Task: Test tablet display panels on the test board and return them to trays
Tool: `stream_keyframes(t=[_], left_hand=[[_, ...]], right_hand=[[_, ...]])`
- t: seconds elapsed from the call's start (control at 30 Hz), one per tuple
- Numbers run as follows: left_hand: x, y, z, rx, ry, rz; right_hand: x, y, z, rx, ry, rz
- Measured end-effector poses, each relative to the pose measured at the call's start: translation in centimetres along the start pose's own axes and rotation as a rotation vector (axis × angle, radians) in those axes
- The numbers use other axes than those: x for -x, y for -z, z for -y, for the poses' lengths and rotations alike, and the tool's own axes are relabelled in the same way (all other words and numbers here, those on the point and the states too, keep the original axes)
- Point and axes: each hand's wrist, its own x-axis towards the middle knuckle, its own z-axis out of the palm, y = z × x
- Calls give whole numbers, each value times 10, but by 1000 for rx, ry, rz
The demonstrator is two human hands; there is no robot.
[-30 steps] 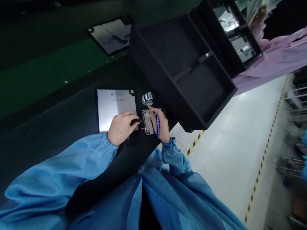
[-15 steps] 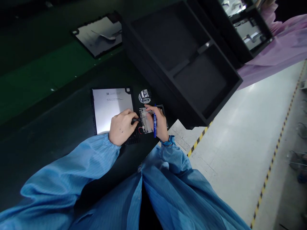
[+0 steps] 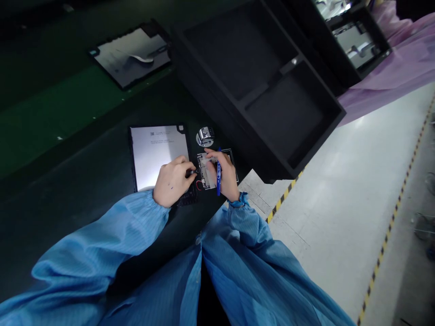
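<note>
The small rectangular circuit board with pale strips across its face (image 3: 208, 177) lies flat on the dark bench (image 3: 78, 181), close to the edge nearest me. I judge it light and stiff but fragile: the parts on its face could suffer under pressure, so its bare edges look the safest place to take hold. The thin red wire loop (image 3: 199, 184) at its near left corner looks soft and easily snagged.

My left hand (image 3: 172, 183) pinches a small dark piece (image 3: 191, 172) between thumb and fingers, just beside the board's left edge; I cannot tell whether it is joined to anything. My right hand (image 3: 227, 174) is curled over the board's right part with a slim blue pen-shaped tool (image 3: 219, 175) held in it, and whether its fingertips press the board I cannot tell.

Under and beyond my left hand lies a flat silver panel with a black frame (image 3: 158, 151), which I expect to be thin, smooth and easily marked. A shiny rounded metal object (image 3: 205, 136) sits just beyond the board. Farther out stand a large black two-compartment box (image 3: 234, 129) and another silver panel (image 3: 124, 59), and a co-worker's pink sleeve (image 3: 390, 74) shows at far right.
</note>
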Motion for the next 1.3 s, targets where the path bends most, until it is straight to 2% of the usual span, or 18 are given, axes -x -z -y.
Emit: stream_keyframes(t=[0.37, 0.5, 0.6, 0.73, 1.3], left_hand=[[3, -4, 4, 38, -50, -35], [1, -4, 1, 64, -70, -4], [1, -3, -1, 81, -50, 18], [1, -1, 0, 77, -17, -22], [1, -2, 4, 70, -42, -33]], right_hand=[[0, -1, 2, 39, 11, 21], [0, 1, 1, 38, 7, 24], [0, 1, 1, 35, 10, 26], [0, 0, 1, 31, 16, 24], [1, -1, -2, 25, 10, 21]])
